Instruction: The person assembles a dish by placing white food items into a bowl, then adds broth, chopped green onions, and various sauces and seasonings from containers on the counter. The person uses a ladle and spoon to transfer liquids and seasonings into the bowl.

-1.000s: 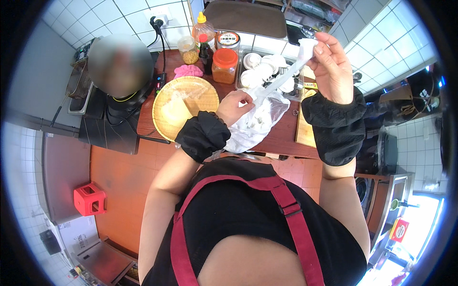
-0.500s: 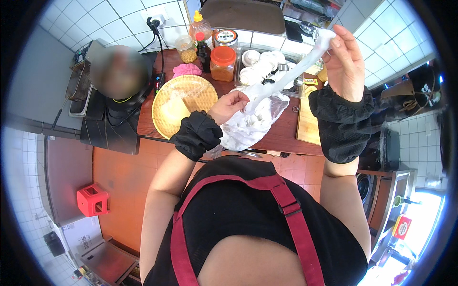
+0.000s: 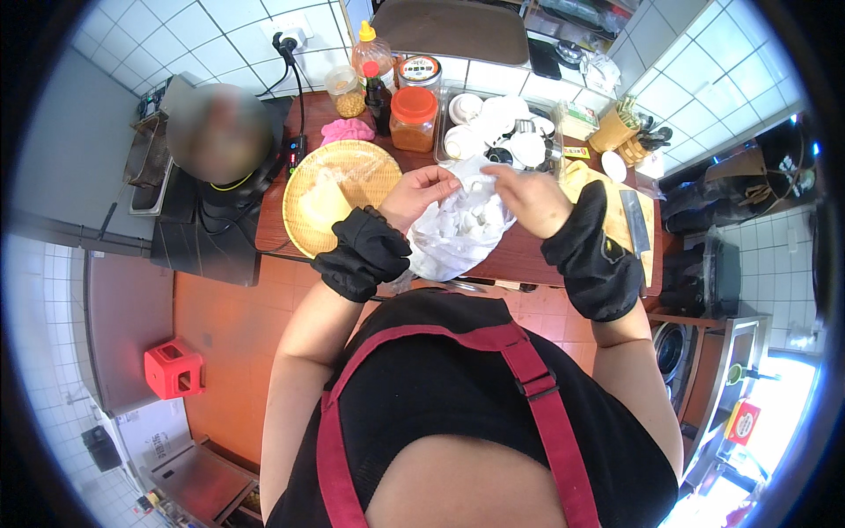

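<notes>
Plastic bag (image 3: 462,233), thin and whitish, sits at the tabletop's (image 3: 537,262) near edge in a tiled kitchen, bulging with white contents (image 3: 475,220), between the hands of a person in a black top with red straps. The left hand's (image 3: 414,199) grip is pinched closed on the bag's upper edge. The right hand (image 3: 535,204) reaches in opposite, fingertips bent to the film; whether that grip has closed on it, one cannot tell from here. The work looks partway along: the bag is filled, but its top lies loose between the two hands, and no knot or fold shows. Nearby, a wicker basket (image 3: 292,211) holds a pale bundle under clear film, and a clear tray carries round white pieces (image 3: 502,114), apparently untouched. A knife (image 3: 635,220) lies on the cutting board (image 3: 650,242), away from both hands.

Harder to make out: what the bag's white lumps are, seen through creased plastic; the right thumb, tucked behind the fingers; part of the cutting board, covered by the right sleeve (image 3: 594,264); and a round blurred patch (image 3: 223,134) at left, its details lost.
</notes>
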{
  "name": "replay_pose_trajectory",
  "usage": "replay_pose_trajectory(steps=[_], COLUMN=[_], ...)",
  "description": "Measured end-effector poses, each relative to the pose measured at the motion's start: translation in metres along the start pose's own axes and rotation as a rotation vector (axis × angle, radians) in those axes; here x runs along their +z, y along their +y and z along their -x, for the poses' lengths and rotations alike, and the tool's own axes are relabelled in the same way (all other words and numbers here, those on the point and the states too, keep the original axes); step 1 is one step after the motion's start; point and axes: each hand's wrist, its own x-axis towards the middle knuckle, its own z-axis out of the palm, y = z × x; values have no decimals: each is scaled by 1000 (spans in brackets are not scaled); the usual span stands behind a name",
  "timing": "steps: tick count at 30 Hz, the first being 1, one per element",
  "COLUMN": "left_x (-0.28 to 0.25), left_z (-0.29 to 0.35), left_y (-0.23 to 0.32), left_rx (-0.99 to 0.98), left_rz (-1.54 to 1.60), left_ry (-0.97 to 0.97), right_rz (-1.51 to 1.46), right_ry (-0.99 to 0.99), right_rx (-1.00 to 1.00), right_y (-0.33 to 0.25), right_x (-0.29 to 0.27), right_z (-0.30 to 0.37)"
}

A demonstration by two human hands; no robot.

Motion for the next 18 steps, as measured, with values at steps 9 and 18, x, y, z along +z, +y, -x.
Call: replay_pose_trajectory(steps=[9,18], left_x=[15,15], left_z=[1,3], left_y=[8,15], left_rx=[-25,105], left_rz=[-56,-300], left_ry=[54,167], right_rz=[-191,-550], right_ry=[20,89], right_rx=[-12,93], right_y=[0,39], right_x=[30,67], right_z=[10,16])
